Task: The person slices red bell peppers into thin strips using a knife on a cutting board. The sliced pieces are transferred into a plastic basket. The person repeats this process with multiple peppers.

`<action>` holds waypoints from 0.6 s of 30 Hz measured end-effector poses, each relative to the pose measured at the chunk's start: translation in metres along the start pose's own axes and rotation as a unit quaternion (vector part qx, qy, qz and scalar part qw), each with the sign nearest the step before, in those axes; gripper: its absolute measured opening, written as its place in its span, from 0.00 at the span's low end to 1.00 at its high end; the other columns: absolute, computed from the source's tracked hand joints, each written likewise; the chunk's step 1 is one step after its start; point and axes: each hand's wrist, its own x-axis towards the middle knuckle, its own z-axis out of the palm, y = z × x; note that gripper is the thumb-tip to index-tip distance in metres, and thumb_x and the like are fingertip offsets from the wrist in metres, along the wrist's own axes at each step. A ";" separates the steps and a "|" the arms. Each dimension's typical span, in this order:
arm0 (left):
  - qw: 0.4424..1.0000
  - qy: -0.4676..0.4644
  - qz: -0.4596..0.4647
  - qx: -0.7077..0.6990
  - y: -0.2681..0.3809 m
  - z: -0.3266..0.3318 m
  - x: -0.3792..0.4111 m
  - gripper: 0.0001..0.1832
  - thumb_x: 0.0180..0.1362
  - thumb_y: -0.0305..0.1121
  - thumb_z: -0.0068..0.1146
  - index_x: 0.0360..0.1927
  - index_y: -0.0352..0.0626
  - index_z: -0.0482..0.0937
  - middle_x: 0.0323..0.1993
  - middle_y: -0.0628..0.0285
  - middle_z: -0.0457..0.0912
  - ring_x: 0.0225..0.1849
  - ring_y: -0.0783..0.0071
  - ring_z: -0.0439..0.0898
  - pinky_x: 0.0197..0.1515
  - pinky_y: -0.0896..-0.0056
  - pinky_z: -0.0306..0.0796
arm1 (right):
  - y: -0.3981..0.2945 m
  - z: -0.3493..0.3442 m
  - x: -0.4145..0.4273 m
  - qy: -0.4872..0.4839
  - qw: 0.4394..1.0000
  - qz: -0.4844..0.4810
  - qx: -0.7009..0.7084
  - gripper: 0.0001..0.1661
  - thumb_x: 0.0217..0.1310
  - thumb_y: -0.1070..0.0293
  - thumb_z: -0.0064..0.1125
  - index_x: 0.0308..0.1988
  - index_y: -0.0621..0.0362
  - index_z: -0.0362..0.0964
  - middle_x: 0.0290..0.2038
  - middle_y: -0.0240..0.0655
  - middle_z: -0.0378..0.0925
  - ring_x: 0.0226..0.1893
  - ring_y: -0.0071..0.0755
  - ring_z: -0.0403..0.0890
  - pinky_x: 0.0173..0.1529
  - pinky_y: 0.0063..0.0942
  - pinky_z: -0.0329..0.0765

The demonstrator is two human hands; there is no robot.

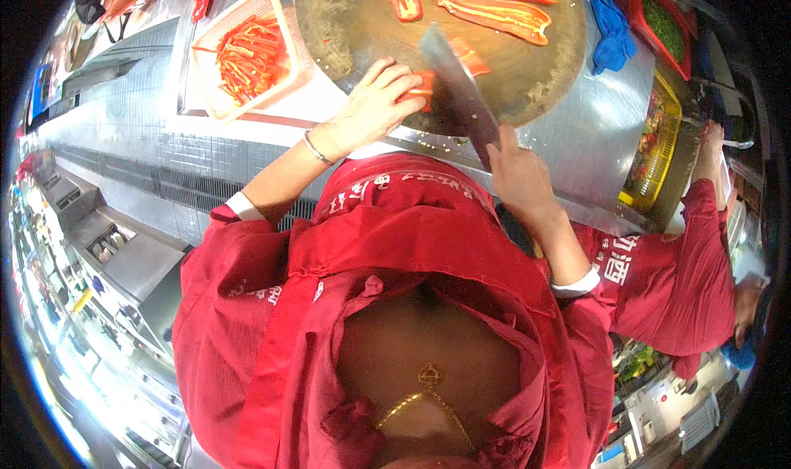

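Note:
My left hand (pixel 384 101) rests at the near edge of a round wooden chopping block (pixel 525 76), its fingers bent over a piece of red pepper (pixel 422 90). In my right hand (pixel 522 175) is the handle of a cleaver (pixel 457 79), whose broad blade stands just right of that piece. Beyond the blade lies another cut pepper piece (pixel 471 58). Opened red pepper halves (pixel 494 16) lie on the far part of the block, seeds showing. Left of the block, a pink plastic basket (pixel 291 36) holds red pepper strips (pixel 250 58).
A blue cloth (pixel 612 33) lies right of the block on the metal counter (pixel 578 129). Farther right are a red tray (pixel 687 58) of chopped greens and a yellow basket (pixel 673 123) of mixed food. A co-worker in red (pixel 686 290) stands close on the right.

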 end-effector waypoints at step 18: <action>0.989 0.016 -0.133 0.069 0.025 0.002 -0.026 0.16 0.53 0.36 0.62 0.43 0.41 0.76 0.54 0.51 0.73 0.59 0.49 0.70 0.60 0.55 0.68 | 0.005 0.003 -0.014 -0.008 1.000 0.009 -0.021 0.16 0.68 0.64 0.47 0.50 0.60 0.58 0.21 0.57 0.76 0.25 0.66 0.78 0.28 0.57 0.72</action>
